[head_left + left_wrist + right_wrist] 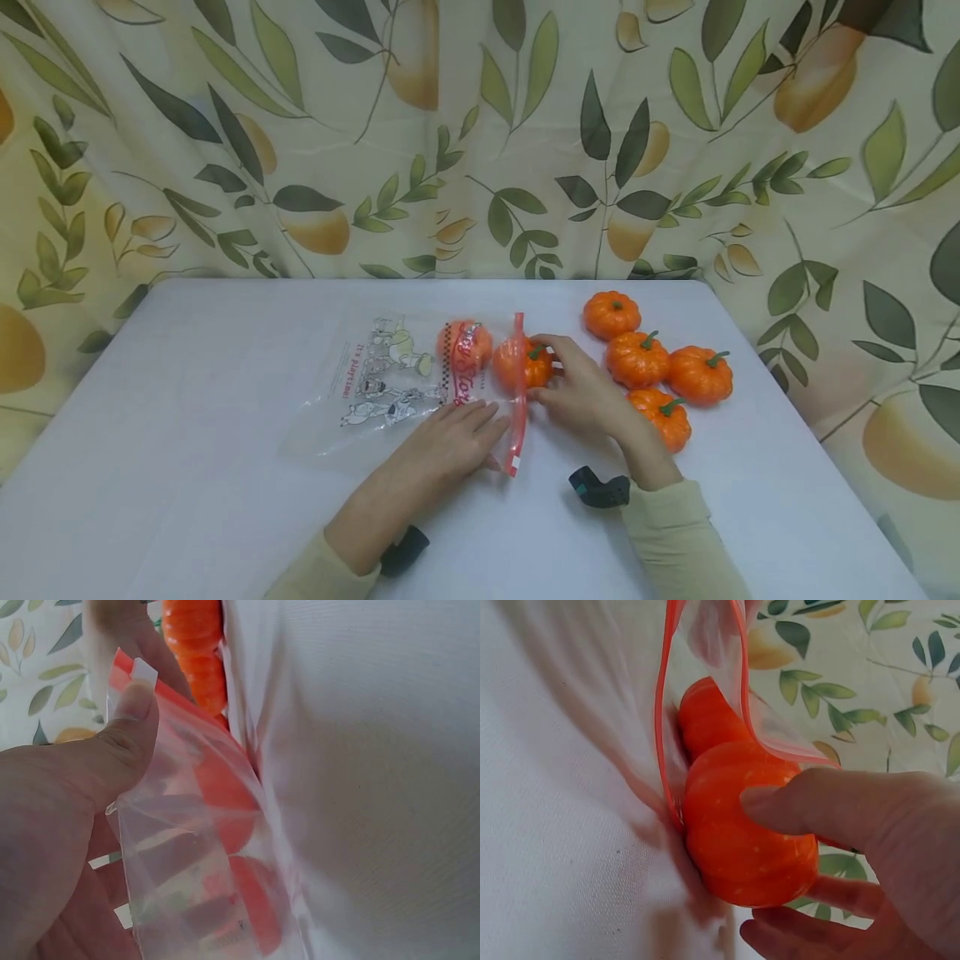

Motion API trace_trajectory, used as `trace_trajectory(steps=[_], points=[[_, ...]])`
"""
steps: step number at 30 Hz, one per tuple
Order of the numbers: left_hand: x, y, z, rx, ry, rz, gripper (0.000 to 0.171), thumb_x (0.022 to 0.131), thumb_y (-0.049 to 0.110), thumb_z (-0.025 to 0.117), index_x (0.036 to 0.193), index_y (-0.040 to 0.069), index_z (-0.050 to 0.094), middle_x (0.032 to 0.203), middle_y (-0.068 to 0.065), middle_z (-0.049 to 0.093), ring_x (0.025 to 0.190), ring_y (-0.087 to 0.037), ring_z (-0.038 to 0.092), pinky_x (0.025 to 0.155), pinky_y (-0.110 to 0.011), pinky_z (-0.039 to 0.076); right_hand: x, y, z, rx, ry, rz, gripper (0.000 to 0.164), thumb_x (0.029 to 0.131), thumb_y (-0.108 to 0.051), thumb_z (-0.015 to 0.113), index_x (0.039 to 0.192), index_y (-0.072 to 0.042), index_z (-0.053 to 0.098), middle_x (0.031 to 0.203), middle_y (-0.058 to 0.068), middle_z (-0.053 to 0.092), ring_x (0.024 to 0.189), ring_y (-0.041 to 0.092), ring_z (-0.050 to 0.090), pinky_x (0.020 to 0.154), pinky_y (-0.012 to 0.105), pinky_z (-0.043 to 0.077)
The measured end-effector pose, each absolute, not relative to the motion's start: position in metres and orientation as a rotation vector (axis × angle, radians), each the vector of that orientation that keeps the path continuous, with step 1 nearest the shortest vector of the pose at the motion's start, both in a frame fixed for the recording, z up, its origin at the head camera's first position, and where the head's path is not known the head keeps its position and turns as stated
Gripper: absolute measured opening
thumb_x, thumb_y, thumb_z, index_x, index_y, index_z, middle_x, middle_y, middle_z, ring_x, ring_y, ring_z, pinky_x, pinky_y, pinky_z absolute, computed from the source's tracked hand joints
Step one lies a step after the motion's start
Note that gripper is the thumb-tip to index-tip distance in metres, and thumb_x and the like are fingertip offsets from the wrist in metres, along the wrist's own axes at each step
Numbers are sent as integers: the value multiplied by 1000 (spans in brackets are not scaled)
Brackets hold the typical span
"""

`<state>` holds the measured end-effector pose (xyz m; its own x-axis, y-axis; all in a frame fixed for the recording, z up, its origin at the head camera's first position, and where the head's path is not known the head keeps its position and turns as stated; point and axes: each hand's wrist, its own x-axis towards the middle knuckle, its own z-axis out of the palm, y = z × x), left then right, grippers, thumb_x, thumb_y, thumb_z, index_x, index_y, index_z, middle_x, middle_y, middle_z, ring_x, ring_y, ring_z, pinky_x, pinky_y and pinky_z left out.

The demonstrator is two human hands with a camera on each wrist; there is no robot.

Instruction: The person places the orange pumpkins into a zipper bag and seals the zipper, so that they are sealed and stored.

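A clear plastic zip bag (393, 367) is pinched near its red-edged mouth by the left hand (453, 437), seemingly to keep it parted, though the wrist view is blurred. A ribbed orange pumpkin (536, 367), partly inside, is gripped by the right hand's (585, 390) thumb and fingers.

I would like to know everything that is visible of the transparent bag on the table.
The bag looks like thin, clear plastic, printed with cartoon figures and red lettering, including "It's playtime!". A red strip edges its mouth, with a white tab at the near end. It lies on the white table, mouth open toward the right, one orange pumpkin inside. A second pumpkin is partly in the mouth, held by the right hand. The left hand grips the bag near that tab.
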<state>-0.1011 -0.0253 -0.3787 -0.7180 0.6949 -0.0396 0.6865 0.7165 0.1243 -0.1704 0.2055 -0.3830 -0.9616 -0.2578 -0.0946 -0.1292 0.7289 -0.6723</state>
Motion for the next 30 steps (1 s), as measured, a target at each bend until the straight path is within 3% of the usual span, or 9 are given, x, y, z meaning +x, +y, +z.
trace_trajectory(steps=[8, 16, 30], points=[[-101, -24, -379, 1154, 2813, 155, 58, 96, 42, 56, 149, 19, 46, 152, -3, 49, 143, -21, 44, 116, -42, 39, -171, 208, -381, -321, 2789, -1062, 66, 87, -18, 77, 144, -14, 44, 142, 10, 50, 127, 31, 53, 104, 50, 50], [-100, -24, -380, 1285, 2853, 129, 55, 96, 39, 57, 145, 15, 50, 146, -5, 56, 137, -21, 51, 112, -39, 43, -173, 203, -386, -279, 2800, -1113, 65, 88, -19, 75, 144, -13, 43, 143, 9, 48, 132, 30, 48, 108, 49, 47], [-102, -28, -382, 1309, 2839, 228, 57, 94, 38, 61, 145, 14, 51, 142, -6, 59, 133, -22, 55, 111, -41, 45, -174, 214, -401, -315, 2507, -1426, 62, 92, -20, 70, 146, -25, 40, 153, 4, 41, 140, 33, 46, 110, 49, 43]])
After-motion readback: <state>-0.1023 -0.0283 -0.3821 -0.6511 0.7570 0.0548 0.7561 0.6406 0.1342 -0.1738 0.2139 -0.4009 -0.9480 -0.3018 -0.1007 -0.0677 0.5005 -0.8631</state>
